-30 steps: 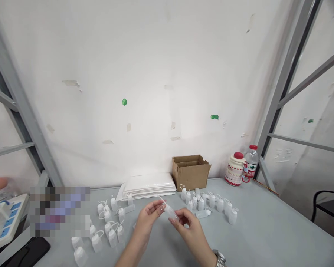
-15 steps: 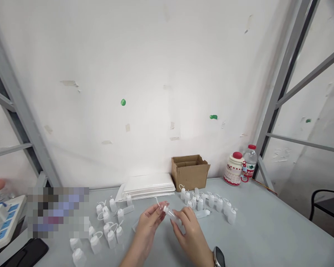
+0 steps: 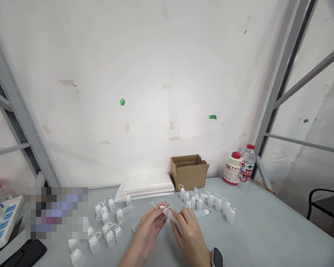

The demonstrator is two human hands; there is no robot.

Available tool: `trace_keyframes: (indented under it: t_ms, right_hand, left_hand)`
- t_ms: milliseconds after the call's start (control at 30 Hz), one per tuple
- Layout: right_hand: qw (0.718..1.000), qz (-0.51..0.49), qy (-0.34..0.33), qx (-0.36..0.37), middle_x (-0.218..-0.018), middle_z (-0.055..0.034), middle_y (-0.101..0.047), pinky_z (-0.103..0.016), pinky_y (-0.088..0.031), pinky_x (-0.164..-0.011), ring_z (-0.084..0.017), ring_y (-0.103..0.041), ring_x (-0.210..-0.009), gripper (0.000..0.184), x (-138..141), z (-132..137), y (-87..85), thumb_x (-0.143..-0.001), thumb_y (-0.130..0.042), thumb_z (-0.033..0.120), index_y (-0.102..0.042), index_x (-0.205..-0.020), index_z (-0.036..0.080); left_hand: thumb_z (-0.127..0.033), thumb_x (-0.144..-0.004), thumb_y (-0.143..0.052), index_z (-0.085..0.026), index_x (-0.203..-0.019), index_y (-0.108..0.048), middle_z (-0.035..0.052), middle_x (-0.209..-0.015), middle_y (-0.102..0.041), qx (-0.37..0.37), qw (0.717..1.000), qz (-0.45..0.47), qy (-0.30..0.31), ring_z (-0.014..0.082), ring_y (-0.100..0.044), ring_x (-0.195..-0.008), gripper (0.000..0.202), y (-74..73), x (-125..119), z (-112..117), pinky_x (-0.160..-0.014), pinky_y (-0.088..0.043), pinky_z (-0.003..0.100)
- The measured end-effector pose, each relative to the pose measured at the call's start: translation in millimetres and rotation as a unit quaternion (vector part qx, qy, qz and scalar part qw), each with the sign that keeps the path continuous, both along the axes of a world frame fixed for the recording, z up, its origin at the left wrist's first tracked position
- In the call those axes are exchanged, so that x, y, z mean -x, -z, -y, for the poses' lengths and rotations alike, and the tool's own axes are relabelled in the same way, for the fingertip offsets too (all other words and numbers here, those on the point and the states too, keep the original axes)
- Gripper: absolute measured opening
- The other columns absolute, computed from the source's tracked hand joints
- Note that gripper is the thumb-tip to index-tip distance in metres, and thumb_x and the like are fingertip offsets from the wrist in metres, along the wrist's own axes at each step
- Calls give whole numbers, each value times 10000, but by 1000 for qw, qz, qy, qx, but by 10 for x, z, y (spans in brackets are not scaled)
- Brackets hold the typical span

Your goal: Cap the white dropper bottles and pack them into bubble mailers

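Grey tbl (image 3: pixel 261 222) w/ sm. bottles (image 3: pixel 110 239), brn box (image 3: pixel 190 178); white wall (image 3: pixel 144 66) bhd.

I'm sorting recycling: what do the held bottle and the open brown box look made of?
Held bottle: probably plastic, smooth and glossy, judging by its whitish, see-through wall. Open brown box: likely cardboard, matte, judging by its thin walls and uneven rim.

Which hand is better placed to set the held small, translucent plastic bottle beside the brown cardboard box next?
Probably the right hand: it holds the bottle by its body and is nearer the box. The left hand is at the white-tipped end, farther off.
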State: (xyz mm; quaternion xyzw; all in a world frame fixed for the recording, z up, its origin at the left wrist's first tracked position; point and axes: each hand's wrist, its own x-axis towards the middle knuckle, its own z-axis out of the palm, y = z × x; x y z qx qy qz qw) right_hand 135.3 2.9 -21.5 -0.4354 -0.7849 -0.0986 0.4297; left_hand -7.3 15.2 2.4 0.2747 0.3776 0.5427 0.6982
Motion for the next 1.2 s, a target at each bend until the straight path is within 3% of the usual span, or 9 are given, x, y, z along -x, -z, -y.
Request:
trace_keyframes:
  t_ms: [300, 533, 833, 1200]
  right_hand:
    - [999, -39, -23, 5, -735, -44, -502, -305, -452, -594, -185, -487, -703, 252, -22, -8, -4, -832, -444, 117, -542, -1054, 184]
    - [999, -41, -28, 9, -751, -49, -501, -319, -457, -602, -188, -486, -715, 249, -33, -12, 6, -838, -440, 111, -530, -1060, 180]
    - [999, -15, -32, -2, -738, -50, -509, -315, -453, -596, -189, -478, -701, 270, -30, 3, -22, -844, -432, 113, -526, -1089, 178]
    - [998, 30, -19, -55, -686, -47, -513, -298, -425, -549, -181, -461, -639, 239, -18, 27, -51, -844, -424, 111, -565, -1030, 160]
  left_hand:
    - [-283, -526, -764, -156, -863, -707, 104, -976, -706, -62, 996, -63, 4, 250, -591, -1010, 365, -74, 4, -10, -970, -380, 356]
    - [-270, -547, -765, -150, -867, -707, 100, -985, -703, -79, 994, -73, 14, 238, -593, -997, 346, -83, 51, -17, -960, -395, 345]
    - [-282, -544, -768, -148, -779, -716, 79, -847, -725, -82, 992, -100, 12, 208, -616, -890, 275, -75, 75, -42, -907, -417, 318]
    - [-332, -518, -777, -140, -758, -720, 97, -825, -726, -94, 985, -145, 23, 226, -618, -859, 313, -125, 105, -36, -872, -421, 328]
